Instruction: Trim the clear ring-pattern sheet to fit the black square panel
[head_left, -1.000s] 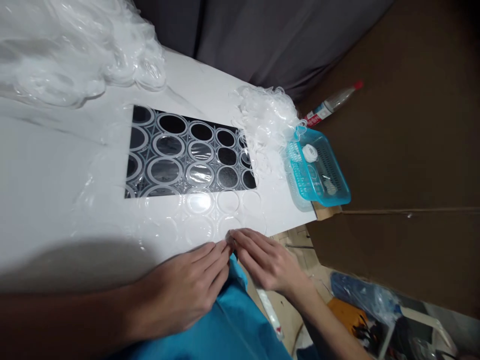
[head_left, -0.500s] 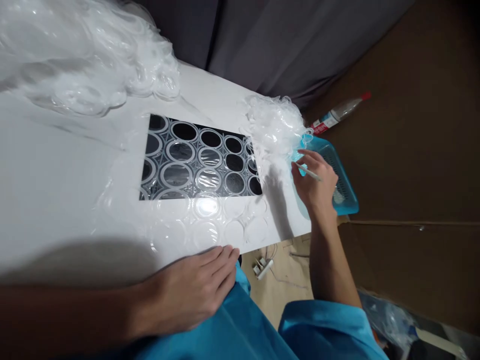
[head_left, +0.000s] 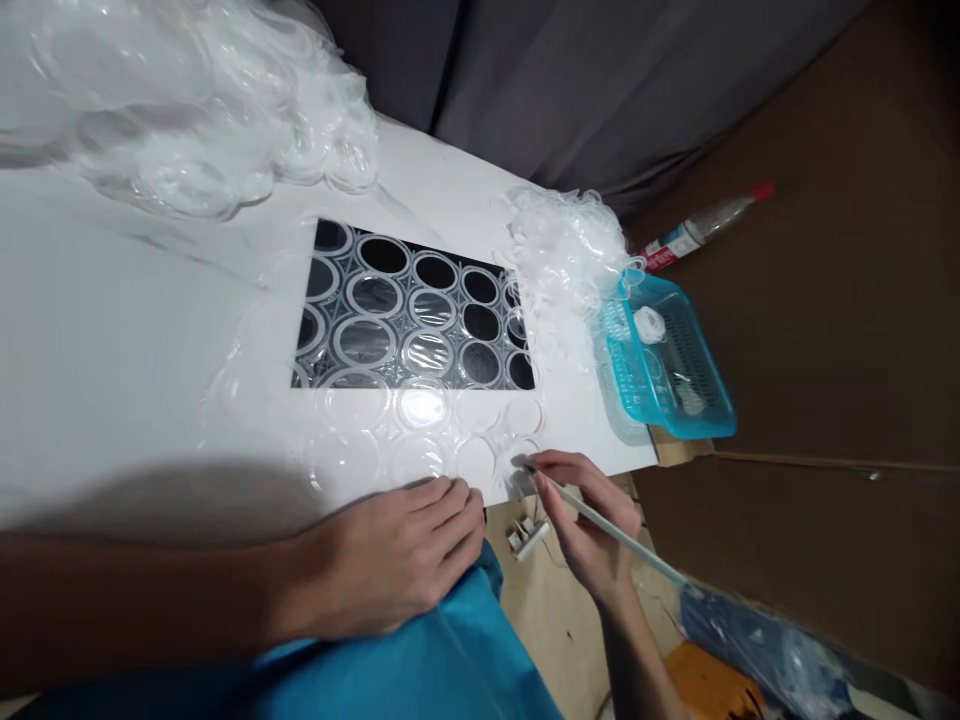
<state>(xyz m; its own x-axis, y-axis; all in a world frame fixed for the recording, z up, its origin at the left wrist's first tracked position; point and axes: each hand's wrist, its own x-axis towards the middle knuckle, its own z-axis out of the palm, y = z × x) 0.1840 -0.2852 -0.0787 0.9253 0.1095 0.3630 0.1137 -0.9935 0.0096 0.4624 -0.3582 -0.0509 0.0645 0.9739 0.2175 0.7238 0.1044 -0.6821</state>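
My right hand (head_left: 592, 510) pinches a slim, pale pen-like tool (head_left: 622, 540), its dark tip at the near right corner of a clear plastic sheet (head_left: 352, 455). Whether the tip touches the sheet I cannot tell. Rows of round outlines mark this sheet, and part of it lies over a black rectangle (head_left: 382, 257) on the white table. At the table's near edge, my left hand (head_left: 409, 550) lies palm down on the sheet's border, fingers together and slightly bent, holding nothing visible.
Clear plastic pieces form a big heap (head_left: 187, 110) at the far left. Tangled plastic rings (head_left: 570, 245) lie beyond the sheet's right end. To the right stand a blue basket (head_left: 716, 385) with a few bits inside and a red-capped bottle (head_left: 694, 232). A power strip (head_left: 529, 538) lies below.
My right hand has come from beside the blue basket toward me, to the sheet's near right corner, with the tool still in it. My left hand stays at the table edge. The view shifted slightly.
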